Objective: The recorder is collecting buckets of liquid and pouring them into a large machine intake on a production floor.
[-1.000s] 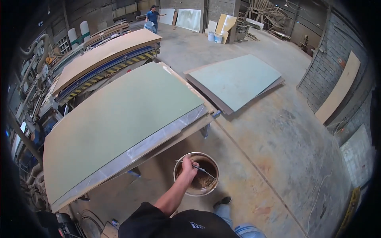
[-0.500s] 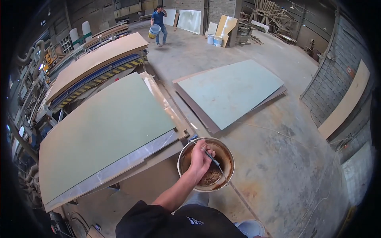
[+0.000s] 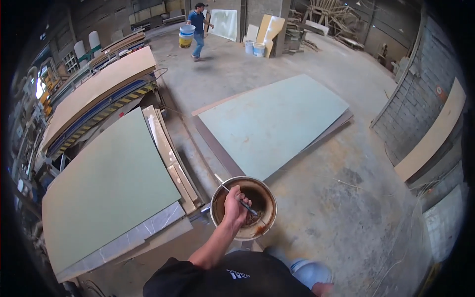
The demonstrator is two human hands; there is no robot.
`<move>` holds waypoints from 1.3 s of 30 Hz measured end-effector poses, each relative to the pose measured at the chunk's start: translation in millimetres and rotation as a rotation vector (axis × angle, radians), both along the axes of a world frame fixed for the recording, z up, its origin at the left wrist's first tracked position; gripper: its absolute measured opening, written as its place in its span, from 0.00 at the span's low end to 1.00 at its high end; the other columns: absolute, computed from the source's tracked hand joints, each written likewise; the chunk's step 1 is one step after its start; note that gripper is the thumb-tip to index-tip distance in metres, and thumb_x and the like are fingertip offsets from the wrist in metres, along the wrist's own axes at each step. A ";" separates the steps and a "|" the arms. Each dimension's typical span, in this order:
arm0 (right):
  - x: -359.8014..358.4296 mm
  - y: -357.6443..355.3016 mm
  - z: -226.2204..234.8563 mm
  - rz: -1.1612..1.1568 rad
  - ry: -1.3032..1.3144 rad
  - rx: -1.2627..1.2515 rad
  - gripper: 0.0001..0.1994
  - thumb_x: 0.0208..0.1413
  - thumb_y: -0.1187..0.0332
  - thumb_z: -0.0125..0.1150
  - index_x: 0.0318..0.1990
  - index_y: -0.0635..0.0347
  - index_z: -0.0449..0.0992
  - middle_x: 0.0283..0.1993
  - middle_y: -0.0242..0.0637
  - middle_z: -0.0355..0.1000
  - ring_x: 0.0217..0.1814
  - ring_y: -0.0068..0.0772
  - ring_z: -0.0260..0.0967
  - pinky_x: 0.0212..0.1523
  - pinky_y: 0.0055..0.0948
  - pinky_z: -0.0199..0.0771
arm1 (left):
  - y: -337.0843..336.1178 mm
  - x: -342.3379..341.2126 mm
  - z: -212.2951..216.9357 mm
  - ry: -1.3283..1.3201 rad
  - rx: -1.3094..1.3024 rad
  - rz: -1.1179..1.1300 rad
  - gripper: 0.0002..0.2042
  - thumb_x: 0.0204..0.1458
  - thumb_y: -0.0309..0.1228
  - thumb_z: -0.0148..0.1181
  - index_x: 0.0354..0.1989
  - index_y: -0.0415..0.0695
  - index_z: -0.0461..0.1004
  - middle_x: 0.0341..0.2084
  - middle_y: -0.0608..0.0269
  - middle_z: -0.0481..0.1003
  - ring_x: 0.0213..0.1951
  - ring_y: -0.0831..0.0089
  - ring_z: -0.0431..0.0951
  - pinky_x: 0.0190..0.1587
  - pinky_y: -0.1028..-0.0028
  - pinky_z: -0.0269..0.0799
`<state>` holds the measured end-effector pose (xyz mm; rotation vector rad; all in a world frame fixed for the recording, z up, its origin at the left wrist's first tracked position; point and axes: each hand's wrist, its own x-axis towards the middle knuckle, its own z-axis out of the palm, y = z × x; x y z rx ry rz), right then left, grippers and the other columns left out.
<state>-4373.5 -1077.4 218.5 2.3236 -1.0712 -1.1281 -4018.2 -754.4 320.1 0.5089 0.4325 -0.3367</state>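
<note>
Two bare hands are in view, and both are near a bucket. Nearest, at the lower edge, the right hand [image 3: 324, 289] is blurred and partly cut off, beside a pale blue bucket [image 3: 310, 272]; I cannot tell if its fingers are closed on something. A little farther and to the left, the left hand [image 3: 234, 205] has its fingers curled around the dark grip of a wire handle [image 3: 251, 210]. This handle belongs to a brown-stained bucket [image 3: 269, 201], whose round mouth lies just under these fingers. The long line of the handle goes across the mouth, from far left to near right, and the left hand is clearly the nearer one to it. Whether the bucket touches the floor, I cannot tell.

Beyond, on the left, there is a big green board [image 3: 114, 183] with its near right corner toward the bucket. A pale board [image 3: 277, 121] lies farther, right of the green one. Far away, a co-worker [image 3: 198, 28] in a blue shirt carries a blue and yellow bucket [image 3: 186, 37].
</note>
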 end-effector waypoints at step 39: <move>410.7 -368.3 -223.1 -1.525 -1.641 0.100 0.25 0.54 0.49 0.54 0.35 0.70 0.77 0.36 0.50 0.75 0.39 0.47 0.72 0.42 0.41 0.71 | -61.0 212.5 -103.2 0.360 0.211 0.528 0.23 0.49 0.53 0.49 0.22 0.44 0.56 0.14 0.61 0.59 0.19 0.65 0.64 0.25 0.67 0.65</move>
